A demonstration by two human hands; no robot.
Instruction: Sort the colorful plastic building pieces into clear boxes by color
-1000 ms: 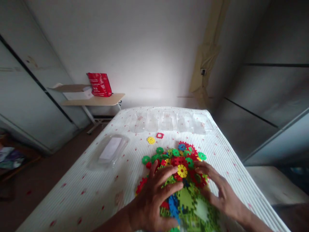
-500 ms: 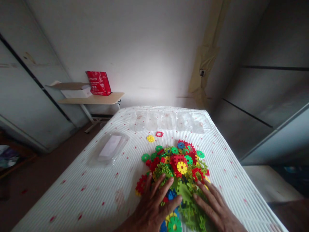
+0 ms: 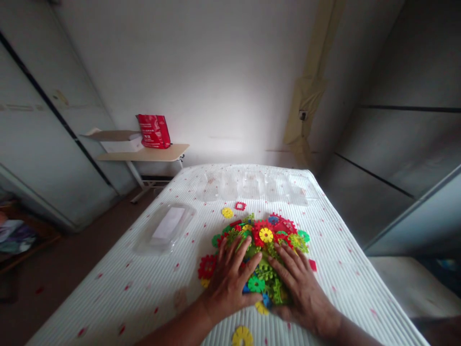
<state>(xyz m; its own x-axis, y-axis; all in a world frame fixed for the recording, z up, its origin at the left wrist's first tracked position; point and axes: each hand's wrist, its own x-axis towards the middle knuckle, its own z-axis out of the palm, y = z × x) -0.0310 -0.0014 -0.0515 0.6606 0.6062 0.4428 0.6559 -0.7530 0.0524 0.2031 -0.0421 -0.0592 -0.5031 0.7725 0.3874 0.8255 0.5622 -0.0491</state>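
A red bag [image 3: 154,131] stands near the wall [image 3: 237,72]; a clear container [image 3: 185,222] has a white slip [image 3: 168,223] in or under it. On the striped table [image 3: 133,298], the left hand [image 3: 230,278], fingers spread, touches piled plastic pieces [image 3: 265,271] before clear trays [image 3: 252,186]; the right hand [image 3: 301,287] likewise, fingers parted.

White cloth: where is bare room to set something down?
Bare: cloth left of the left hand, nearer than the clear tray; and right of the right hand and red piece. Crowded: the plastic pieces under and between both hands.
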